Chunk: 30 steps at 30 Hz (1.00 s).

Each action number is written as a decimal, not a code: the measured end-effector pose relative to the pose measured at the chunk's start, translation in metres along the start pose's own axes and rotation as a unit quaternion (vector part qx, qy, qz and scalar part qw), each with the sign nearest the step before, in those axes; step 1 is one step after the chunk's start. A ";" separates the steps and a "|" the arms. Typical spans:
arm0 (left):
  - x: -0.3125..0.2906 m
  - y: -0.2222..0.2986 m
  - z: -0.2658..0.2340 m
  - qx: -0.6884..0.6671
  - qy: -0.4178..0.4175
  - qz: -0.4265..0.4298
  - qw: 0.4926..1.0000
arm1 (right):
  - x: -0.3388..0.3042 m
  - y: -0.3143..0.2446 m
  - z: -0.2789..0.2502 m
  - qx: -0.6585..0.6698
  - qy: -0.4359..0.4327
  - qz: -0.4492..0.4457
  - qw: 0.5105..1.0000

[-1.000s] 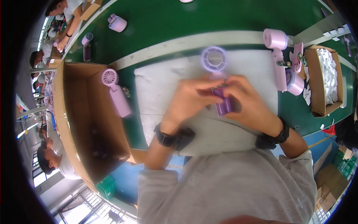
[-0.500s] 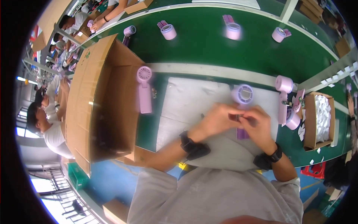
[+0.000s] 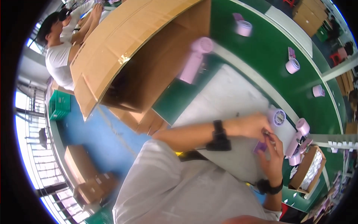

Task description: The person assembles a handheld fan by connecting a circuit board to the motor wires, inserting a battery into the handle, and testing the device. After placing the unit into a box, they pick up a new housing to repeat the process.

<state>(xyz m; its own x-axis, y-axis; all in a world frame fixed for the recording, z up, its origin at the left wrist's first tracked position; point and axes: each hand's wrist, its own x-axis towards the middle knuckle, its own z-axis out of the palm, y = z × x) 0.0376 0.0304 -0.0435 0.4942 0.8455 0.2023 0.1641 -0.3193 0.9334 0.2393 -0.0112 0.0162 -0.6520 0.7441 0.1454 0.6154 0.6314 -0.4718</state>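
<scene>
A handheld fan (image 3: 277, 117) in light purple lies on the white sheet, its round head beyond my hands and part of its darker purple handle showing below them. My left hand (image 3: 254, 126) reaches across the fan's middle with fingers closed. My right hand (image 3: 274, 155) meets it from the right, thumb and forefinger tips pinched together, the other fingers loosely bent. Between the fingertips of both hands is a small dark piece, too small and blurred to name. My hands hide the middle of the fan.
A large open cardboard box (image 3: 149, 48) stands at the left, with another pink fan (image 3: 197, 59) beside its opening. Right of the sheet are partly open fans (image 3: 294, 143) and a carton of white packets (image 3: 308, 170). More fans (image 3: 292, 66) stand on the green surface beyond the white rail.
The view has swung left, so the scene appears rotated and shifted. My hands stay together over the same fan; the right hand's fingers have spread somewhat, and the small dark piece shows between fingertips.
</scene>
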 end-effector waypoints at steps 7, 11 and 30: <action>0.002 -0.011 0.006 0.040 0.101 0.029 0.994 | 0.004 0.017 0.008 -0.073 -0.010 -0.002 0.997; -0.002 -0.001 -0.038 0.172 0.282 0.035 0.943 | 0.035 0.069 0.013 -0.165 0.113 0.110 0.974; -0.105 -0.008 -0.156 0.338 0.404 -0.236 0.817 | 0.030 0.065 0.045 0.065 0.131 0.021 0.989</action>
<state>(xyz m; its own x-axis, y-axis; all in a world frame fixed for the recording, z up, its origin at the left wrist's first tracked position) -0.1484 0.0109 -0.0260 -0.4401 0.8618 0.2521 0.7418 0.1907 0.6429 0.2397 0.0422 -0.0488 -0.4793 0.8110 0.3356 0.5660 0.5778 -0.5880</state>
